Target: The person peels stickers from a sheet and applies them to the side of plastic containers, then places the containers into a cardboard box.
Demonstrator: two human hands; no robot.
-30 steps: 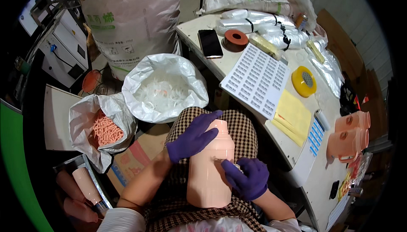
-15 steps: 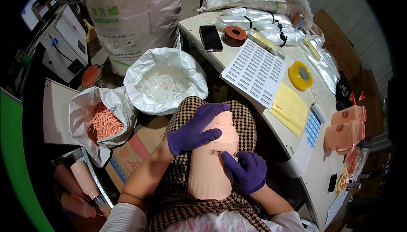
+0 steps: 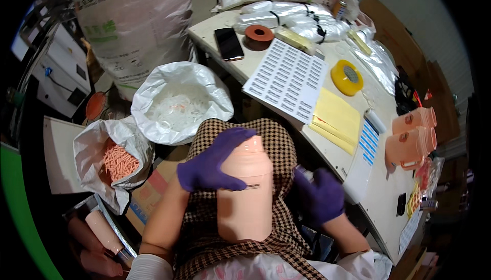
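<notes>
Smooth peach plastic bottle (image 3: 245, 193) upright on the checked lap, base hidden in fabric folds. Left hand (image 3: 215, 162), purple-gloved, wrapped around its rounded shoulder. Right hand (image 3: 321, 197) blurred just right of it, near the worktop (image 3: 381, 198) edge; grip impossible to tell. Crinkled white bag (image 3: 179, 101) far left.

Left hand (image 3: 215, 165) and right hand (image 3: 321, 198): purple gloves. Bottle (image 3: 246, 190): peach-pink, plain, with a small dark mark. Lap cloth (image 3: 276, 142): brown-and-cream houndstooth check. Tape roll (image 3: 347, 78): yellow. Paper pad (image 3: 337, 119): pale yellow. Label sheet (image 3: 287, 78): white with black rows. Mugs (image 3: 413, 136): peach-pink. Phone (image 3: 228, 43): black. Desk (image 3: 378, 198): off-white.
</notes>
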